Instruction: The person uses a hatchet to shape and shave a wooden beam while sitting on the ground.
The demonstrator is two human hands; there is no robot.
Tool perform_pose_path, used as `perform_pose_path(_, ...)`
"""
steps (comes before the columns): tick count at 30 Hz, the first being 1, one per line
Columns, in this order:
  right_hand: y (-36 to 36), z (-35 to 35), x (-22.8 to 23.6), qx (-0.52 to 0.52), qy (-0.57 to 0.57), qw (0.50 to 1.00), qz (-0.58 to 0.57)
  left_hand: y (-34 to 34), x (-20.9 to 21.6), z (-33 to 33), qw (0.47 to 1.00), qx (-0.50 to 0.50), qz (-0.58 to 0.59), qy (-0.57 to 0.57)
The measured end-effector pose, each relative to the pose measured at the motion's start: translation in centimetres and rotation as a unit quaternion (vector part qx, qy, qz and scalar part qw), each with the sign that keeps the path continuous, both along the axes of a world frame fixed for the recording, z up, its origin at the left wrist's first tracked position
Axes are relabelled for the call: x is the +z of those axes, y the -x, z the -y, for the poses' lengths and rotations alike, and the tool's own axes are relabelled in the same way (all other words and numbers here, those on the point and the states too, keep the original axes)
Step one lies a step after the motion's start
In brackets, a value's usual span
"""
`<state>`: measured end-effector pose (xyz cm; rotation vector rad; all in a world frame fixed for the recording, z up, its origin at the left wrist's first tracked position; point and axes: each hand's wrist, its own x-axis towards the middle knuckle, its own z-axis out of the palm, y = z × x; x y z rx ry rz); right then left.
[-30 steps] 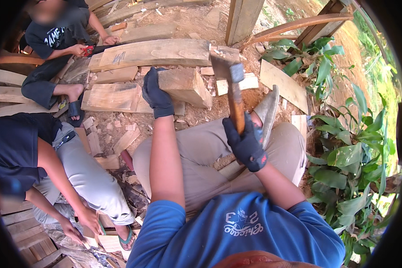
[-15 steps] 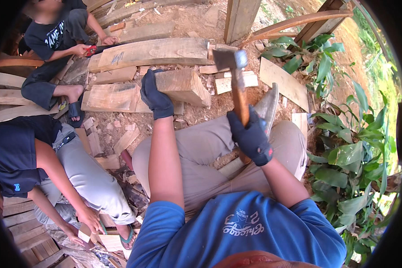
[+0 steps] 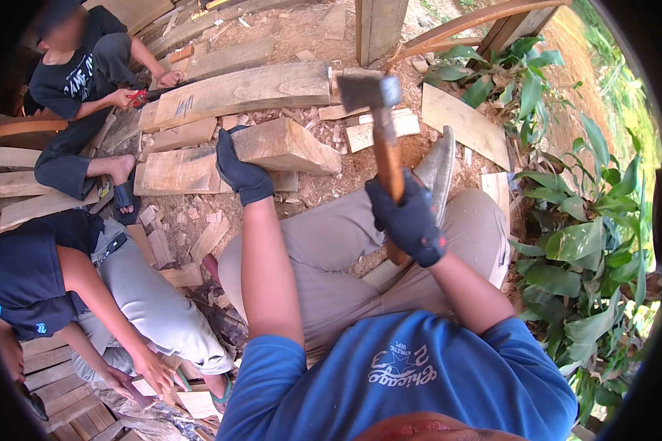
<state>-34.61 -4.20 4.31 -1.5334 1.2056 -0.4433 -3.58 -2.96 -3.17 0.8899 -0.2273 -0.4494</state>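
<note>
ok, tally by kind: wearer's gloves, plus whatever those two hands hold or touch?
Dark gloves: 2
Axe, held in the right hand: 1
Wood block, touched by the left hand: 1
Total: 4

gloves are black, the axe handle brown, the block tan.
</note>
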Motion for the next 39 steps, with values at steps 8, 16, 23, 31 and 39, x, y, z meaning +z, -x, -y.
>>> perform_pose_path(8, -1.3, 1.4, 1.8, 0.052, -0.115, 0.992, -0.031, 0.4, -0.3, -0.3, 1.0, 0.023, -0.013, 0.008)
perform_pose_path(16, -1.5, 0.8, -3.6, 0.052, 0.134, 0.988, -0.056, -0.3, -0.1, 0.2, 0.999, 0.012, -0.037, 0.019)
perform_pose_path(23, -1.1, 1.2, 0.7, -0.006, -0.072, 0.997, -0.04, -0.3, -0.9, -1.2, 0.999, -0.01, -0.027, 0.031)
perform_pose_path(31, -1.8, 0.5, 1.5, 0.091, -0.056, 0.99, -0.091, -2.1, -0.4, -0.8, 0.998, -0.053, -0.014, 0.032)
perform_pose_path(39, -1.5, 0.6, 2.9, 0.102, 0.147, 0.982, -0.061, -1.9, -0.9, -0.9, 0.999, -0.049, 0.013, 0.019)
